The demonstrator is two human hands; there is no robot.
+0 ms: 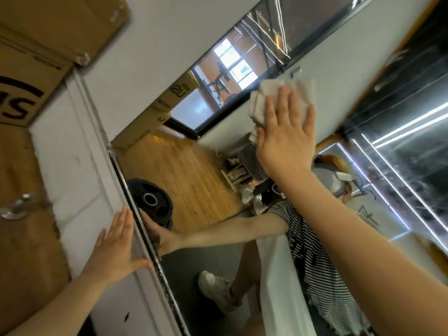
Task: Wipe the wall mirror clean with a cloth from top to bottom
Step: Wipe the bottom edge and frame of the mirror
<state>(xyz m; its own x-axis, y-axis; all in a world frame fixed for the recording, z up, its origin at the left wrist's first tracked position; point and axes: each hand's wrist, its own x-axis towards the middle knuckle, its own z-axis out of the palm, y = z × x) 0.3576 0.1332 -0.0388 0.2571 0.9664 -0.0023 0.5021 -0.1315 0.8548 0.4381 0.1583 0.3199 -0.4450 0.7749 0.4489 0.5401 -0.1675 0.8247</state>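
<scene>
1. White wall (pixel 80 166) runs along the left of the view, with stacked cardboard boxes (pixel 36 57) above it and a brown door with a metal handle (pixel 14 207) at the far left.
2. Mounted on that wall is the mirror (pixel 194 166), edged by a dark metal frame (pixel 145 229); the view is strongly tilted.
3. Right hand (pixel 286 132) is raised high on the glass, fingers straight and spread, palm pressing flat.
4. Beige cloth (pixel 278 93) sits folded under those fingers, held against the upper part of the mirror, with its edges showing above and to the left of the fingertips.
5. Left hand (pixel 116 248) lies flat on the wall just beside the frame, fingers straight and close together, thumb touching the frame edge.
6. Reflected in the glass are a wooden floor, a black weight plate (pixel 152 202), a window, ceiling light strips, and the person in a striped shirt and white shoe.
</scene>
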